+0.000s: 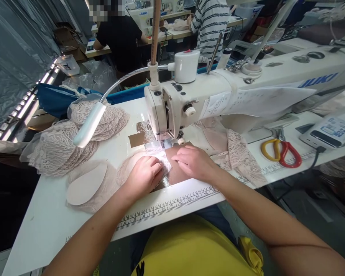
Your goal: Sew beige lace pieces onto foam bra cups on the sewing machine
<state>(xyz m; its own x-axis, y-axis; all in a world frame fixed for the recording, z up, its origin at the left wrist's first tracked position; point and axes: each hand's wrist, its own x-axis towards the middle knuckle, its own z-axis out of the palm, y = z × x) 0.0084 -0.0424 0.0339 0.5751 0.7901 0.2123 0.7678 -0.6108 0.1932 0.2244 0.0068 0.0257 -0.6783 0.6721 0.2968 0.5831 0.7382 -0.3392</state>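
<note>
Clearly, the nearest hazard lies just beyond the fingertips, where the sewing machine (pixel 161 109) has its needle area close to both hands: a fingertip riding forward with the cloth could end up under the needle. The left hand (pixel 145 174) rests on the lace piece (pixel 126 165), its fingers bunched together; whether they pinch the edge, I cannot tell. Lace runs out beside those fingers and toward the needle area, so uneven pressure there could skew or pucker it. The right hand (pixel 194 163) has its thumb and index fingertips drawn together over the brown sheet (pixel 179 172), though a grip on any edge is hidden. If those 2 hands pull unequally, the layers might slide apart. To the left of the left fingers, a loose lace piece with a smooth oval panel (pixel 87 188) could be dragged by the forearm. Well right of the right fingers, draped lace (pixel 238 157) hangs over the table edge (pixel 201 191), and its weight might tug neighbouring fabric askew.
</note>
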